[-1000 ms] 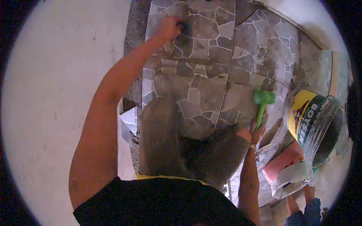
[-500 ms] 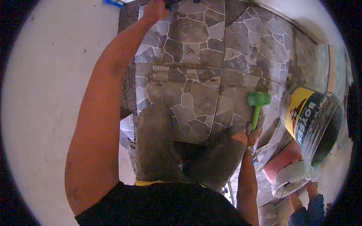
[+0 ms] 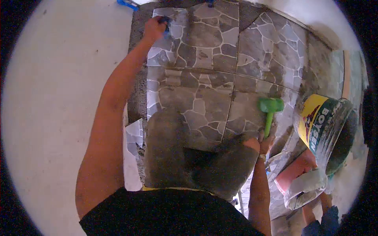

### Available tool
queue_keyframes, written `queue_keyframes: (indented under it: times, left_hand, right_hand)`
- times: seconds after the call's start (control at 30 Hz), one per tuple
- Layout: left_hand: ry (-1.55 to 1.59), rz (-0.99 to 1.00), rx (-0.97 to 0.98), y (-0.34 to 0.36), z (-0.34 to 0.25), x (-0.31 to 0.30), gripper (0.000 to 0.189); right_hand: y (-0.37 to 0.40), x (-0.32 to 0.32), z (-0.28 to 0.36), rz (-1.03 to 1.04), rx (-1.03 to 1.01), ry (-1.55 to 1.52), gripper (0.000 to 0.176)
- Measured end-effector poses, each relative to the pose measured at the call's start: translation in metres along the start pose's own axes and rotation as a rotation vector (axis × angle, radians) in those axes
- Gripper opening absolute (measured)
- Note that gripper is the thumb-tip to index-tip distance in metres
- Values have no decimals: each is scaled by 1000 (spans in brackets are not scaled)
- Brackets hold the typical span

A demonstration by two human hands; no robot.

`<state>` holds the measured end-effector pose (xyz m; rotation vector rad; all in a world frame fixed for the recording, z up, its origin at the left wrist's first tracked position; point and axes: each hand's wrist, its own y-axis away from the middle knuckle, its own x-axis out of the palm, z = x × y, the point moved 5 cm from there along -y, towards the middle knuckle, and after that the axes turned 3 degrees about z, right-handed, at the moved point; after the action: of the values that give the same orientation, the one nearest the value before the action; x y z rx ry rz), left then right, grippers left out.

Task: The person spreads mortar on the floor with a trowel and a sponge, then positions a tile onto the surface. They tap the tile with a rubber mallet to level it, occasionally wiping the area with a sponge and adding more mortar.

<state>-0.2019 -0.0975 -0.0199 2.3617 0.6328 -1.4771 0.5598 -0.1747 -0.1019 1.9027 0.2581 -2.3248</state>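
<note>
Closed around a small dark bluish thing (image 3: 164,24), my left hand (image 3: 153,30) is over the far left floor tile (image 3: 157,55), near its left edge. I cannot tell whether that thing is a rag or a sponge. My right hand (image 3: 265,145) grips the handle of a green mallet (image 3: 271,105), low beside my right knee. The mallet's head points away from me, above a grey stone-patterned tile (image 3: 206,106). My knees rest on the nearer tiles.
On the right a Boysen paint bucket (image 3: 318,122) lies tilted, beside a red-and-white sack (image 3: 297,173). Another person's feet (image 3: 317,206) show at the lower right. A pale wall (image 3: 51,102) runs along the left, with a broken tile piece (image 3: 135,131) near it. Something blue (image 3: 128,4) lies at the top left.
My left hand has come back toward me and slightly left across the far tile, with the dark bluish thing now showing in it. My right hand and the mallet stay nearly where they were.
</note>
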Motion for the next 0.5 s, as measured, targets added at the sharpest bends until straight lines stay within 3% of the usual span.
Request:
queue_keyframes:
  times: [0.03, 0.1, 0.17, 0.23, 0.3, 0.4, 0.5]
  left_hand:
    - [74, -152, -16, 1, 14, -8, 40]
    - [-29, -93, -123, 10, 20, 7, 41]
    - [-250, -72, -226, 43, -10, 32, 44]
    - [-121, 4, -90, 104, -49, 44, 48]
    - [179, 206, -30, 150, -66, 56, 46]
    - [160, 156, -151, 123, -68, 41, 42]
    - [160, -180, -29, 26, -64, 6, 32]
  right_hand:
    - [-4, -5, 4, 45, 46, -20, 53]
    - [-8, -10, 9, 107, 114, -45, 52]
    - [-8, -11, 8, 106, 107, -48, 52]
    - [-7, -8, 6, 88, 95, -49, 52]
    - [-7, -6, 5, 74, 82, -51, 52]
    - [-9, -3, 1, 59, 64, -39, 52]
    - [-7, -1, -7, 30, 28, -13, 52]
